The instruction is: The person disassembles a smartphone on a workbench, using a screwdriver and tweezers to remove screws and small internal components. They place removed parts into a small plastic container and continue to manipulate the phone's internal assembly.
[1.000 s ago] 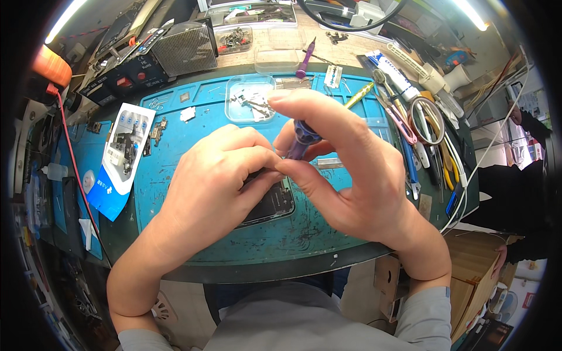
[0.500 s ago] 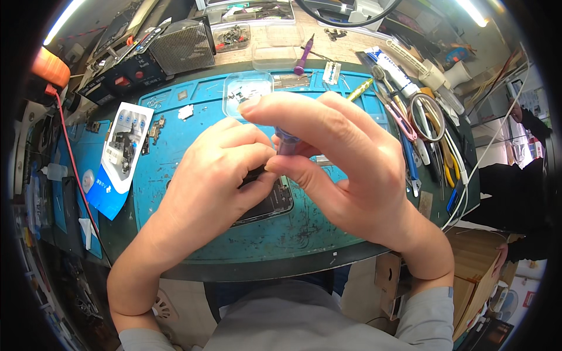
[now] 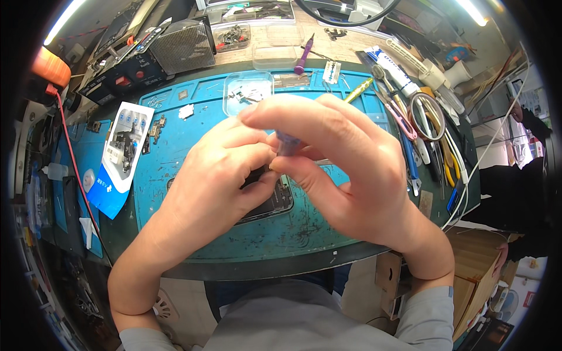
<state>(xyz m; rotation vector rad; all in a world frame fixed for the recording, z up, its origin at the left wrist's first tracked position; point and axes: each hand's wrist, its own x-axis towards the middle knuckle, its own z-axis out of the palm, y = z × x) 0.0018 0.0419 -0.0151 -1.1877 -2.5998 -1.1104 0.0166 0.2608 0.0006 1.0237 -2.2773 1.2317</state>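
Note:
My right hand (image 3: 363, 169) is closed round a small screwdriver (image 3: 287, 144) with a greyish-purple handle. The thumb and fingers pinch its sides, and the index finger arches over its top. Its tip is hidden behind my fingers. Under both hands lies a dark, opened phone (image 3: 275, 206), mostly covered. My left hand (image 3: 213, 169) rests over the phone's left part with fingers curled and thumb bent in. Its fingertips meet beside the screwdriver, and what they grip there cannot be seen. The phone lies on a blue repair mat (image 3: 252, 243).
Beyond my hands stands a clear plastic box (image 3: 249, 88) of small parts. A white-and-blue packet (image 3: 120, 158) lies left. Scissors (image 3: 401, 120), pliers (image 3: 449, 167) and a tape roll (image 3: 426, 117) crowd the right. A purple screwdriver (image 3: 304, 55) lies farther back. Another person's dark sleeve (image 3: 518, 199) shows far right.
My right hand has shifted very slightly, with the screwdriver's handle tilting a little under the index finger. My left hand stays almost where it was.

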